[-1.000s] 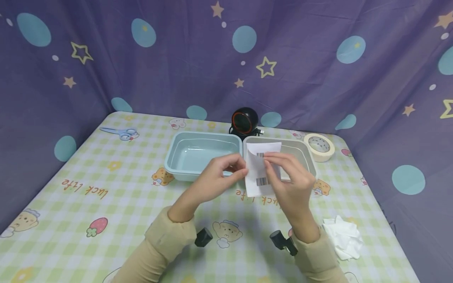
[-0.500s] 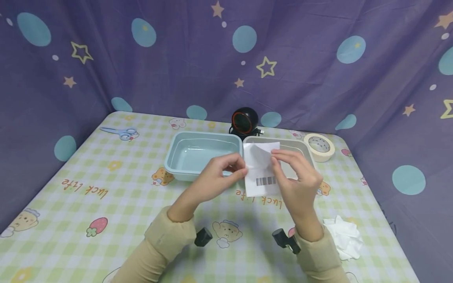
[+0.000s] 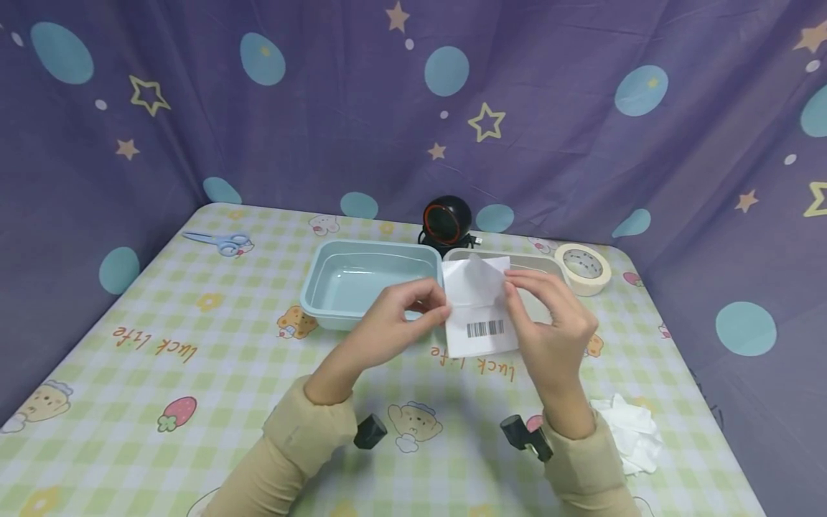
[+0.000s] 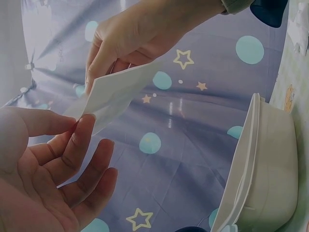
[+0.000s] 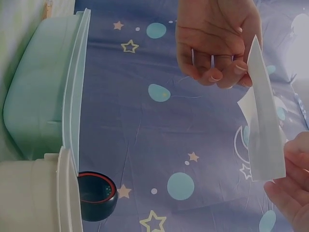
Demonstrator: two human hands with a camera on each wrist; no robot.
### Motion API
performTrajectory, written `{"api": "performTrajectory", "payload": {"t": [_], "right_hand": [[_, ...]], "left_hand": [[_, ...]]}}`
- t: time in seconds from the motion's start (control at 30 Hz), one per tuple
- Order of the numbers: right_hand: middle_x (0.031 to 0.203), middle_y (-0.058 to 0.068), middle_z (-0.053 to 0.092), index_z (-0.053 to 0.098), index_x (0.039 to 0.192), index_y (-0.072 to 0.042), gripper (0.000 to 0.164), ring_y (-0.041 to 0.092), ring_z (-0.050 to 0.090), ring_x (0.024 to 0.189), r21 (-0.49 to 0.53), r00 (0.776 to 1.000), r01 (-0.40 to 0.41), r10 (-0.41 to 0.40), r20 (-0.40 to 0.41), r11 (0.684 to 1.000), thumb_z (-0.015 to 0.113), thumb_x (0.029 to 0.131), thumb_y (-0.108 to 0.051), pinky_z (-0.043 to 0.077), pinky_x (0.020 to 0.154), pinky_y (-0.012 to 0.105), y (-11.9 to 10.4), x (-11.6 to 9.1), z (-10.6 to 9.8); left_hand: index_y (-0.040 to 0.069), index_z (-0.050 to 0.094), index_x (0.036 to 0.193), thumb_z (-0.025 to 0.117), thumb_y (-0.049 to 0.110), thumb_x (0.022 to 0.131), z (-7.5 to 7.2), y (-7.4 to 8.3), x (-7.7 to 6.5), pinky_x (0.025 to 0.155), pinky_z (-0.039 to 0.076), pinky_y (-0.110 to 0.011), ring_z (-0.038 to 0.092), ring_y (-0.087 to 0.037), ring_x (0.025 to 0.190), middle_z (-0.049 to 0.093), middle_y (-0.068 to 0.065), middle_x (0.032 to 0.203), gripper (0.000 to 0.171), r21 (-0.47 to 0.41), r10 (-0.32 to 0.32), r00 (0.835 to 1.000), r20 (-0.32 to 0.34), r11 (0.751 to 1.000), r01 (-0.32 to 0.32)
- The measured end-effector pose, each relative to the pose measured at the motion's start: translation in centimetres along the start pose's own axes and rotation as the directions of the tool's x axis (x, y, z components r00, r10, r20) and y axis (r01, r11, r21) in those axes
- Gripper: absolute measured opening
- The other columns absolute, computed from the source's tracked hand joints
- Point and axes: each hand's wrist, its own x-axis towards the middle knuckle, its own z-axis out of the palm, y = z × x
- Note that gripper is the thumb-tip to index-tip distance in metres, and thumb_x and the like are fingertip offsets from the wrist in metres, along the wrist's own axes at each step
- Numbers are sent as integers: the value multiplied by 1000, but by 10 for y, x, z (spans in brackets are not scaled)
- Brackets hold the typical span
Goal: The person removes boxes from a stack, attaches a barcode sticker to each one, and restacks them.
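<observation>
A small white sheet of barcode labels hangs upright above the front of the grey bin. My left hand pinches its left edge between thumb and index finger, as the left wrist view also shows. At the upper right edge, my right hand holds it between thumb and fingertips. One printed barcode shows on the lower half. The upper half looks blank, with a thin flap standing away from the sheet; a pointed corner sticks out in the right wrist view.
A light blue bin stands left of the grey one. Behind them sits a black round device with a cable. A tape roll lies at the back right, blue scissors at the back left, and crumpled white tissue at the right.
My right hand has moved right and slightly down along the sheet, drawing the upper part with it. The upper barcode, seen one second ago, no longer shows. My left hand has barely moved.
</observation>
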Motion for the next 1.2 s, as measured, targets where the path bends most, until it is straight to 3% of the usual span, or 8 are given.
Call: {"api": "performTrajectory", "payload": {"t": [0.13, 0.37, 0.77, 1.2], "right_hand": [[84, 21, 73, 74, 81, 5, 4, 26, 71, 80, -3, 1000, -12, 12, -12, 1000, 72, 80, 1, 53, 85, 18, 1, 1, -1], [83, 20, 74, 73, 79, 7, 21, 19, 71, 81, -16, 999, -26, 25, -41, 1000, 72, 86, -13, 54, 83, 17, 3, 4, -3], [86, 23, 73, 73, 80, 9, 19, 1, 67, 90, 5, 995, -78, 78, -55, 997, 71, 85, -9, 56, 84, 19, 5, 5, -7], [86, 25, 71, 71, 80, 11, 14, 5, 68, 89, 30, 991, -114, 115, -65, 993, 71, 83, -2, 56, 84, 22, 6, 7, -10]], "left_hand": [[3, 62, 88, 60, 8, 93, 0, 0, 0, 84, 54, -32, 62, -15, 85, 65, -9, 86, 8, 1, -1, 1000, -2, 1000, 1], [3, 61, 88, 60, 8, 93, -1, 2, 0, 83, 54, -32, 62, -15, 86, 65, -9, 86, 8, -2, -3, 1000, -4, 1000, 3], [3, 60, 87, 60, 8, 93, -1, 0, 0, 83, 54, -39, 62, -17, 86, 64, -9, 85, 8, -4, 1, 1000, -10, 1000, -1], [3, 61, 86, 61, 8, 93, -2, 0, 0, 82, 54, -38, 64, -18, 85, 65, -10, 84, 8, -3, 16, 1000, -18, 1000, -16]]}}
